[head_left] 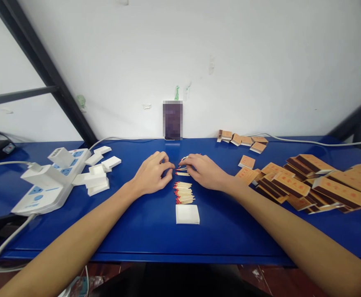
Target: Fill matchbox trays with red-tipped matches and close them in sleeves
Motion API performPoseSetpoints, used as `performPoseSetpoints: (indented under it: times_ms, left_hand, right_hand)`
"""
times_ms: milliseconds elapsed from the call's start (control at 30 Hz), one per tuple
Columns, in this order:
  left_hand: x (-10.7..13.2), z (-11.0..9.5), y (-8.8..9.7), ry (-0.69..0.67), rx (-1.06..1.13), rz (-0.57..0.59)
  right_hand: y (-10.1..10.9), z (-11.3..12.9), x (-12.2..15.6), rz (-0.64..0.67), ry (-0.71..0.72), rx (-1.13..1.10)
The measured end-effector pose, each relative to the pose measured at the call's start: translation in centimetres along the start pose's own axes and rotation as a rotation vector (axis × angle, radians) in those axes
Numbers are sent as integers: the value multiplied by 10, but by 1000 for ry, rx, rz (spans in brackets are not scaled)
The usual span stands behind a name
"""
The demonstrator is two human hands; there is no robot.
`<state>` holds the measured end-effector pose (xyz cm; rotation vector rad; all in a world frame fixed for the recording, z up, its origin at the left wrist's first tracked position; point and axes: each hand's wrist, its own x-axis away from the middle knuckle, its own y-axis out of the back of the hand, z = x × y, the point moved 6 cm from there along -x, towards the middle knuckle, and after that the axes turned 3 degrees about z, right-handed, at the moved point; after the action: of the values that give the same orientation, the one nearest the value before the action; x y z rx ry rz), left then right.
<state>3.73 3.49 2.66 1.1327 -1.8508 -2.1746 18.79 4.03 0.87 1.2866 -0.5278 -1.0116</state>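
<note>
Scuffed white wall point(261, 74), slanted black frame point(36, 53), blue tabletop point(230, 235), reddish-brown floor point(276, 284)

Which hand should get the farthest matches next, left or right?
Right hand, I'd say: it's bent over the farthest matches. The left hand is off to the side, by the red heads.

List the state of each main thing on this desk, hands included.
Left hand: fingers curled beside the matches
Right hand: fingers bent over far matches, grip unclear
Matches: loose, red heads mostly leftward
Near white tray: lying flat
Left white trays: loosely piled
Orange boxes: heaped
Power strip: chargers plugged in
Blurred dark rectangle: upright
</note>
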Motion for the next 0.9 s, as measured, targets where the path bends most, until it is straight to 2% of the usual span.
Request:
performPoseSetpoints:
  times_ms: [200, 367, 633, 767, 900]
  left_hand:
    - [-1, 3, -6, 39, -47, 114]
    - [-1, 3, -9, 17, -15, 151]
    - [-1, 2, -9, 23, -2, 166]
    - [0, 3, -10, 19, -1, 165]
    - [0, 4, -13, 19, 4, 190]
  right_hand:
    - [1, -3, 3, 52, -37, 137]
    - [-1, 2, 3, 40, 8, 122]
    - [12, -2, 4, 7, -68, 73]
    - [13, -5, 4, 29, -32, 47]
    - [9, -5, 2, 48, 22, 114]
